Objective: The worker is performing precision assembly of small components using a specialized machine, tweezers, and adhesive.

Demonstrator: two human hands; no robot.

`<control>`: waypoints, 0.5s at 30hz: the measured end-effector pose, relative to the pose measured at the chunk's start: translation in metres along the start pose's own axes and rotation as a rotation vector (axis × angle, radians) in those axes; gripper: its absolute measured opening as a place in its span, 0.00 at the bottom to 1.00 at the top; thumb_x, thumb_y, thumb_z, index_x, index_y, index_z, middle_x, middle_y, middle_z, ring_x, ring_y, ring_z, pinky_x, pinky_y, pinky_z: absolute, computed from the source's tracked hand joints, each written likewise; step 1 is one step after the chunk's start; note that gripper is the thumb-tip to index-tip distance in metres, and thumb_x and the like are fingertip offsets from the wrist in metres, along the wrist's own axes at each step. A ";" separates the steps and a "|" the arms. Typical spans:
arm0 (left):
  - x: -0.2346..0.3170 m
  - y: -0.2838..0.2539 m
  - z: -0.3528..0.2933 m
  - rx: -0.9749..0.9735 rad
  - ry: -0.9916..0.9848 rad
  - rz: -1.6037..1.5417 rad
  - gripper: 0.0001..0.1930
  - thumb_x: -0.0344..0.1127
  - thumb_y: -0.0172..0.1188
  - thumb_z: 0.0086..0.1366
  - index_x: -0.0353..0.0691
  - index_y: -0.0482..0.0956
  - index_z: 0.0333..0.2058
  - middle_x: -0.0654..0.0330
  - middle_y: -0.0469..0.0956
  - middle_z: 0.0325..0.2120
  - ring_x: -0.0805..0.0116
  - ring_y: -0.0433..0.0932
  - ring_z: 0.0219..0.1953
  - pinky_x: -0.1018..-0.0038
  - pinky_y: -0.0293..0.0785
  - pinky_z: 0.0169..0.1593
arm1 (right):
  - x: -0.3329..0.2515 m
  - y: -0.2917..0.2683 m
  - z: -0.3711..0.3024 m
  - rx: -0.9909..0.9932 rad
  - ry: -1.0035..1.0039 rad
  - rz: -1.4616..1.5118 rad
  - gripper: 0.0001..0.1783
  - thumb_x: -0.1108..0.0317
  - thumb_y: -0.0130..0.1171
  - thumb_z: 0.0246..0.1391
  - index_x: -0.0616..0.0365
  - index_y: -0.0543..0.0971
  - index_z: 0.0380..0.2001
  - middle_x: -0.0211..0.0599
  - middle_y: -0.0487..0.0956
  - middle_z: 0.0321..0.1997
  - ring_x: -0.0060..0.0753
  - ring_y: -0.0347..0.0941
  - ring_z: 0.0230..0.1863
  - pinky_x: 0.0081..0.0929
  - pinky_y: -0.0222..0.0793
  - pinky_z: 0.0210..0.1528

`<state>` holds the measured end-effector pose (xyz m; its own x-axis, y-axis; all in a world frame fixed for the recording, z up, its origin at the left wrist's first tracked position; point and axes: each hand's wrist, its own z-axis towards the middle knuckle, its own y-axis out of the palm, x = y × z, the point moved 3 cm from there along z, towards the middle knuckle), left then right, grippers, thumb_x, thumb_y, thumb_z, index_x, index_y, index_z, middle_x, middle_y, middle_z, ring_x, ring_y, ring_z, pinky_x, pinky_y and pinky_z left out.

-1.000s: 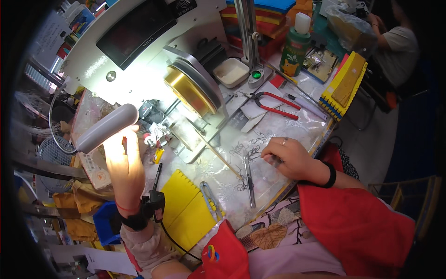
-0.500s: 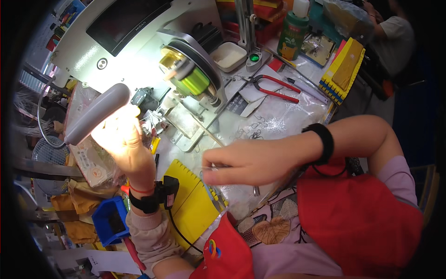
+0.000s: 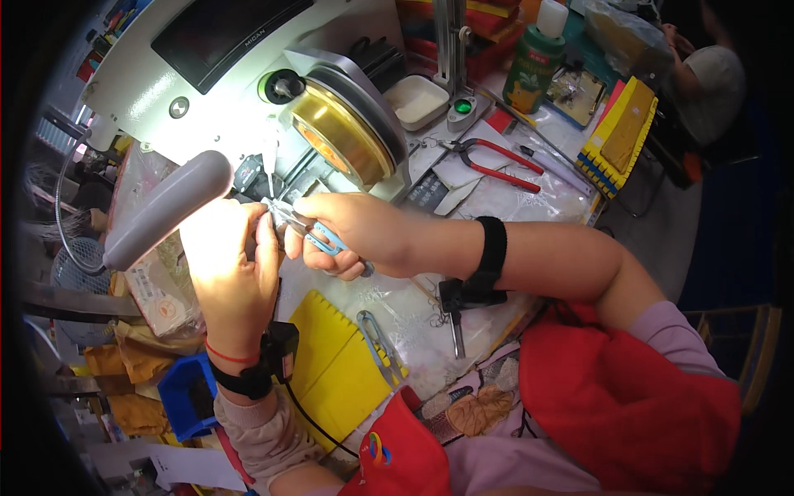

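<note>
My left hand [image 3: 227, 269] is raised in bright lamp light, thumb and fingertips pinched together. What sits between them is too small and glaring to make out. Close against those fingertips, my right hand [image 3: 364, 227] grips small scissors with light blue handles [image 3: 328, 240]; their blades point at the pinch. Just beyond the fingertips a thin white rod [image 3: 270, 157] rises from the machine. Beside my hands stands a gold spool [image 3: 343, 136] on a grey machine arm [image 3: 372, 107].
A grey lamp head [image 3: 169, 207] hangs over my left hand. Red-handled pliers [image 3: 500, 169], a green bottle [image 3: 533, 62] and a white dish [image 3: 416, 103] are at the back right. Nearer lie a yellow board [image 3: 322, 331], grey tweezers [image 3: 379, 347] and a blue bin [image 3: 186, 397].
My right hand has moved left and up to meet my left hand, and the scissors now show in it. The green part at the machine has given way to the gold spool.
</note>
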<state>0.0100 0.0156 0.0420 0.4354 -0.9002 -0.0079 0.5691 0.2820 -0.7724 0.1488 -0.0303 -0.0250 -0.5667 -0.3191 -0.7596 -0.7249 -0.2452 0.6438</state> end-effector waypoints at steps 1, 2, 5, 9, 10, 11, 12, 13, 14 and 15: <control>0.001 0.002 0.000 -0.001 -0.002 -0.003 0.08 0.23 0.62 0.56 0.37 0.79 0.36 0.54 0.74 0.32 0.56 0.73 0.36 0.65 0.68 0.43 | 0.000 -0.002 0.000 0.002 0.002 0.001 0.20 0.55 0.36 0.65 0.57 0.73 0.35 0.28 0.69 0.20 0.14 0.51 0.14 0.16 0.48 0.17; 0.000 0.004 -0.001 0.036 -0.035 -0.035 0.07 0.24 0.63 0.55 0.37 0.79 0.34 0.56 0.74 0.30 0.57 0.73 0.35 0.65 0.68 0.43 | 0.000 -0.003 0.001 -0.004 0.005 0.006 0.20 0.55 0.36 0.65 0.57 0.73 0.34 0.27 0.69 0.19 0.14 0.51 0.13 0.17 0.48 0.16; 0.002 0.006 -0.003 0.100 -0.044 -0.041 0.08 0.23 0.65 0.53 0.38 0.79 0.32 0.58 0.74 0.27 0.57 0.73 0.34 0.65 0.69 0.42 | -0.001 -0.001 0.002 0.005 0.022 0.006 0.20 0.56 0.36 0.66 0.56 0.73 0.33 0.26 0.68 0.18 0.14 0.50 0.13 0.17 0.48 0.15; 0.003 0.008 -0.004 0.144 0.020 -0.035 0.10 0.21 0.67 0.49 0.38 0.79 0.31 0.59 0.73 0.25 0.58 0.73 0.32 0.66 0.69 0.41 | 0.000 -0.003 0.003 0.049 0.023 0.002 0.18 0.57 0.37 0.66 0.57 0.72 0.32 0.25 0.66 0.16 0.15 0.50 0.12 0.17 0.47 0.15; 0.004 0.008 -0.003 0.143 0.022 -0.036 0.10 0.21 0.67 0.49 0.38 0.79 0.31 0.59 0.73 0.25 0.58 0.73 0.32 0.66 0.69 0.41 | -0.001 -0.004 0.003 0.050 0.022 0.004 0.18 0.57 0.37 0.66 0.57 0.72 0.32 0.25 0.66 0.16 0.15 0.50 0.12 0.17 0.47 0.15; 0.004 0.008 -0.003 0.146 0.031 -0.054 0.11 0.20 0.68 0.48 0.38 0.79 0.31 0.59 0.73 0.24 0.58 0.73 0.31 0.65 0.69 0.41 | -0.001 -0.004 0.004 0.054 0.014 0.001 0.18 0.58 0.37 0.66 0.57 0.72 0.31 0.25 0.65 0.15 0.15 0.50 0.12 0.17 0.47 0.15; 0.005 0.008 -0.003 0.148 0.039 -0.073 0.11 0.20 0.68 0.47 0.38 0.79 0.30 0.59 0.72 0.24 0.58 0.73 0.31 0.65 0.69 0.41 | -0.001 -0.004 0.004 0.059 0.007 -0.001 0.18 0.58 0.38 0.66 0.57 0.72 0.30 0.25 0.65 0.15 0.15 0.50 0.12 0.17 0.47 0.15; 0.005 0.008 -0.002 0.146 0.040 -0.073 0.11 0.20 0.68 0.47 0.38 0.79 0.30 0.59 0.72 0.24 0.58 0.73 0.31 0.65 0.69 0.41 | -0.001 -0.005 0.005 0.058 0.006 0.001 0.18 0.58 0.38 0.66 0.57 0.72 0.30 0.25 0.65 0.15 0.15 0.50 0.12 0.17 0.47 0.15; 0.005 0.007 0.000 0.135 0.037 -0.087 0.11 0.20 0.68 0.47 0.38 0.79 0.30 0.59 0.72 0.24 0.58 0.73 0.31 0.65 0.69 0.41 | 0.000 -0.007 0.007 0.064 -0.011 -0.011 0.18 0.58 0.38 0.66 0.57 0.72 0.29 0.25 0.64 0.15 0.15 0.50 0.12 0.18 0.47 0.15; 0.005 0.008 0.001 0.124 0.037 -0.105 0.11 0.20 0.68 0.47 0.38 0.79 0.30 0.59 0.72 0.24 0.58 0.73 0.31 0.66 0.69 0.41 | 0.000 -0.009 0.007 0.075 -0.030 -0.023 0.18 0.58 0.39 0.66 0.56 0.71 0.28 0.24 0.64 0.15 0.15 0.50 0.12 0.18 0.47 0.15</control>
<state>0.0175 0.0134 0.0367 0.3446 -0.9378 0.0435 0.6929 0.2228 -0.6858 0.1524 -0.0220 -0.0313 -0.5601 -0.2861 -0.7774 -0.7645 -0.1828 0.6181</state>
